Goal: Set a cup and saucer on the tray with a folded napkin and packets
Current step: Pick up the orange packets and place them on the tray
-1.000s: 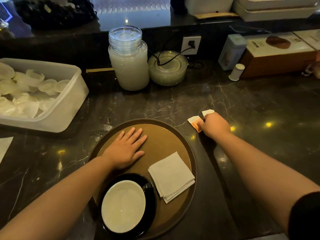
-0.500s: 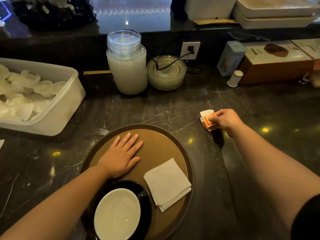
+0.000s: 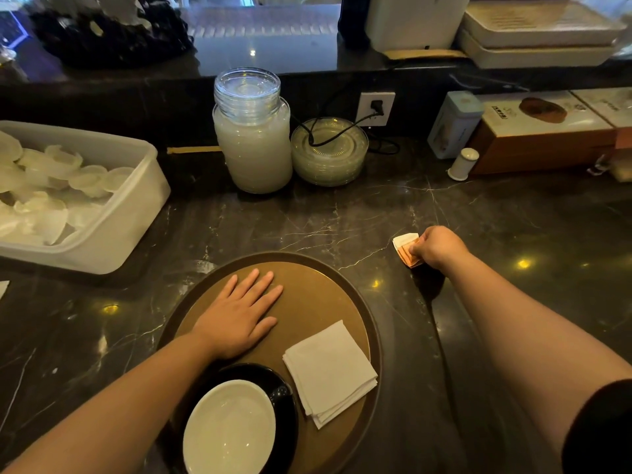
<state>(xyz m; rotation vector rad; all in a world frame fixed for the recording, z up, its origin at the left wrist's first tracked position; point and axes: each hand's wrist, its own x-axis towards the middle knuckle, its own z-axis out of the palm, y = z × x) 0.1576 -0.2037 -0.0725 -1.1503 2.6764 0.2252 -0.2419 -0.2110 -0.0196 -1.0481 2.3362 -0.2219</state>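
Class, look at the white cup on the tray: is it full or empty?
Empty. The cup on its black saucer shows a bare white interior with only light glints, no liquid visible.

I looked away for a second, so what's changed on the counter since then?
The right hand has closed on the packets and drawn them slightly away from the tray. The left hand stays flat on the tray; cup and napkin unmoved.
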